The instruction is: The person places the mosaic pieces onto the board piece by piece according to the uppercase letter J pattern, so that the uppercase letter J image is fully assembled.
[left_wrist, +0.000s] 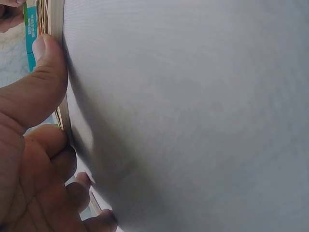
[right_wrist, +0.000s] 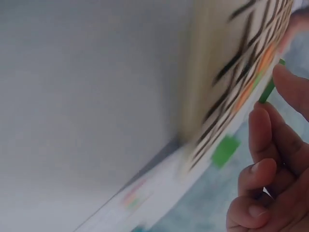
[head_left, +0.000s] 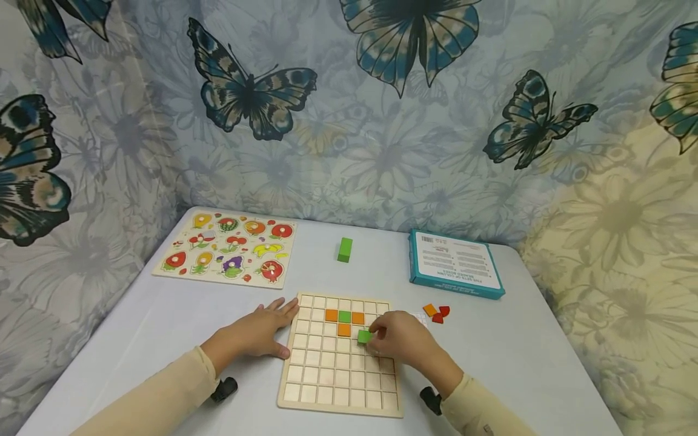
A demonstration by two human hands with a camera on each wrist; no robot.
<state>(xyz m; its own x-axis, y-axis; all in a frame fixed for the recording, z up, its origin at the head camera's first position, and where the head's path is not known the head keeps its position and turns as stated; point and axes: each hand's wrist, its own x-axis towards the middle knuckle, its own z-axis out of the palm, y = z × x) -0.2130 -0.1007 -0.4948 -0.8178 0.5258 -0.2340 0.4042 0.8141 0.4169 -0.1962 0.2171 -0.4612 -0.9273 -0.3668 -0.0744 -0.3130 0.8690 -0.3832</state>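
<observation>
A wooden grid board lies on the white table. Several coloured tiles sit in its upper squares: one green tile between two orange ones, with another orange tile directly below it. My right hand pinches a green square tile between thumb and fingers, over the board's right half. In the right wrist view this tile appears edge-on, held off the board. My left hand rests at the board's left edge with fingers spread; its thumb touches the rim in the left wrist view.
At the back left lies a fruit picture puzzle. A green block stands at the back middle, a teal box at the back right. Beyond my right hand lie a loose orange tile and red pieces. Patterned fabric hangs behind the table.
</observation>
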